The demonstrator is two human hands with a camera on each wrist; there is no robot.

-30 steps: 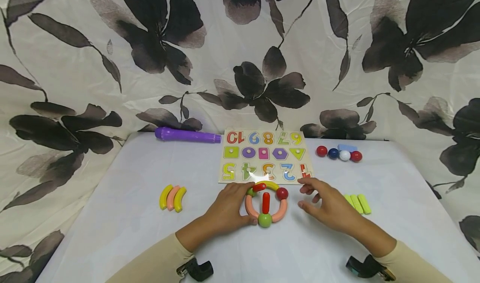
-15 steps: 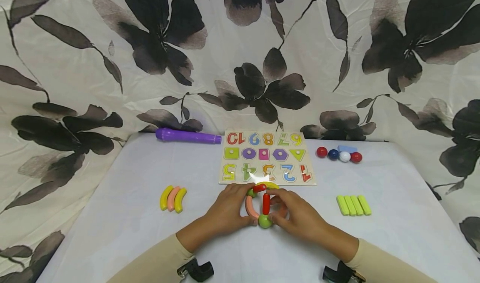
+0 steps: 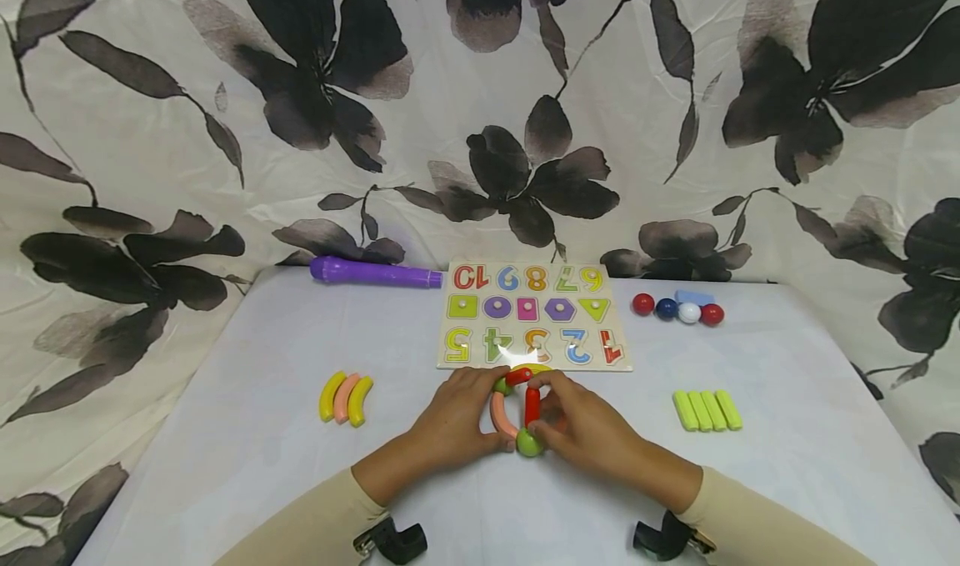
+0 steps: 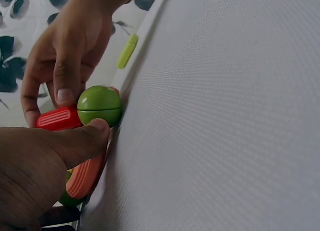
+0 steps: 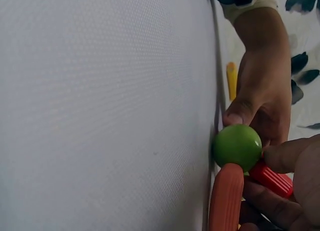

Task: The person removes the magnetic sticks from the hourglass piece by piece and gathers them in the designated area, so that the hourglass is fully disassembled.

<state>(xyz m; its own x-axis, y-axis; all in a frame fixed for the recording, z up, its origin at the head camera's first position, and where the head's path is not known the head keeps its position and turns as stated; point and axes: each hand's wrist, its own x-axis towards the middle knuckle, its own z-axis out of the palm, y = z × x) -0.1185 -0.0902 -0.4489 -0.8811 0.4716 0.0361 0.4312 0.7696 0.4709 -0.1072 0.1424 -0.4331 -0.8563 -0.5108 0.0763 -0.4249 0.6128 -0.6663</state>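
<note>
A ring of toy magnetic balls and curved sticks lies before me. Its front green ball (image 3: 529, 443), left pink curved stick (image 3: 502, 417) and far yellow curved stick (image 3: 537, 368) show in the head view. One red stick (image 3: 532, 405) stands on the front ball; another red stick (image 3: 518, 376) rises from the rear green ball (image 3: 502, 387). My left hand (image 3: 459, 416) grips the ring's left side, its thumb (image 4: 92, 138) against the front ball. My right hand (image 3: 596, 433) pinches the front red stick between thumb and forefinger, hiding the ring's right side.
Behind the ring lies a number puzzle board (image 3: 442, 333), with a purple microphone-shaped toy (image 3: 375, 272) beside it. Yellow and pink curved sticks (image 3: 346, 397) lie left, lime sticks (image 3: 707, 410) right. Several balls (image 3: 666, 308) and a blue piece (image 3: 695, 297) sit at the back right.
My right hand has come in from the right, reaching the ring and taking hold of the front red stick. The left hand stays in place on the ring.
</note>
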